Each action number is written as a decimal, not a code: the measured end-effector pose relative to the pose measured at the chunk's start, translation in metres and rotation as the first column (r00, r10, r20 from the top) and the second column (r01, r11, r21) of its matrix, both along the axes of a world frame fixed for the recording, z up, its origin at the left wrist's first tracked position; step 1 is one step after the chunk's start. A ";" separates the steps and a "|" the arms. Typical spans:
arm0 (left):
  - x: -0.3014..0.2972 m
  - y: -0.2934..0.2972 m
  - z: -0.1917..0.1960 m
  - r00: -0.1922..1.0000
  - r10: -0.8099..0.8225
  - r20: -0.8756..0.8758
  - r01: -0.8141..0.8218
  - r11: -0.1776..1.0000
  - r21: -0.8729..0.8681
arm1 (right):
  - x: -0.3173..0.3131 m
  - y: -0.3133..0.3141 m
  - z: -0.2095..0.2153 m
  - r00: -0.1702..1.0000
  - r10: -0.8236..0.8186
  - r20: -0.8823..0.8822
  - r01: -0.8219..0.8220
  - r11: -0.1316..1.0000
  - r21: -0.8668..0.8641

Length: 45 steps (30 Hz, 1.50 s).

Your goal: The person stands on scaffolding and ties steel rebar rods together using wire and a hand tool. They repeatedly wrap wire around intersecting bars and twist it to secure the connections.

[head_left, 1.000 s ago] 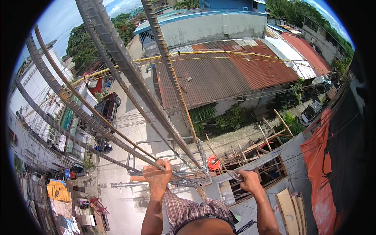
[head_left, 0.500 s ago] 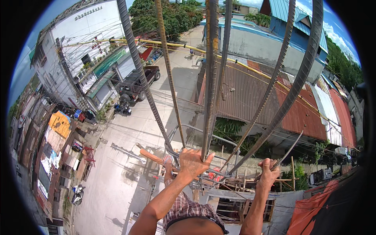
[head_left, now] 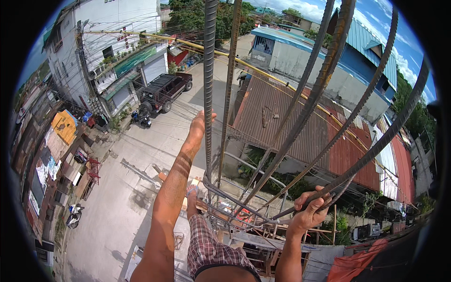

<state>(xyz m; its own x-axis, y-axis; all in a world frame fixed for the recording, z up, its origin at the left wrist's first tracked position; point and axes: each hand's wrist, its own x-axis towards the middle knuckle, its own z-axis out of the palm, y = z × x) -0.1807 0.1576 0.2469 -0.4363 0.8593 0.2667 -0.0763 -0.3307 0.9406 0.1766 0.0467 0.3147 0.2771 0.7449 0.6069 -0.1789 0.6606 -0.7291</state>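
Several tall ribbed steel rebars rise in front of me from a cluster of bent steel ties [head_left: 235, 207]. My left hand [head_left: 198, 127] is raised and closed around the leftmost upright rebar [head_left: 209, 70]; that bar partly hides the fingers, and their tips show past its right side. Lower right, my right hand [head_left: 310, 210] is wrapped around the thick right rebar [head_left: 391, 139], which slants up and to the right. A thinner steel rod [head_left: 351, 180] runs up from the same hand, close beside the thick bar. Whether the fingers also grip this rod is hard to see.
Far below lies a concrete street [head_left: 127, 188] with a dark parked vehicle [head_left: 164, 91]. Yellow-sheathed cables [head_left: 253, 67] cross behind the rebars. A rusty corrugated roof [head_left: 305, 127] spreads to the right. My sandalled foot [head_left: 192, 191] rests beside the scaffold timbers.
My left hand has left the middle bars, reaching up and forward to the leftmost rebar. My right hand now also has hold of the thick rebar. The view has shifted, with the bars leaning further right.
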 end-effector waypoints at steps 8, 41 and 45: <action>0.038 -0.011 -0.118 0.950 -0.309 0.047 0.312 0.938 -0.149 | -0.001 0.002 0.005 0.998 0.033 0.046 -0.033 0.999 -0.017; 0.080 -0.106 -0.149 0.950 -0.117 0.289 0.155 0.981 -0.112 | 0.014 0.075 -0.014 0.863 -0.437 0.252 0.425 0.899 0.103; 0.075 -0.107 -0.146 0.953 -0.186 0.241 0.223 0.965 -0.138 | 0.018 0.062 -0.005 0.860 -0.438 0.262 0.430 0.898 0.091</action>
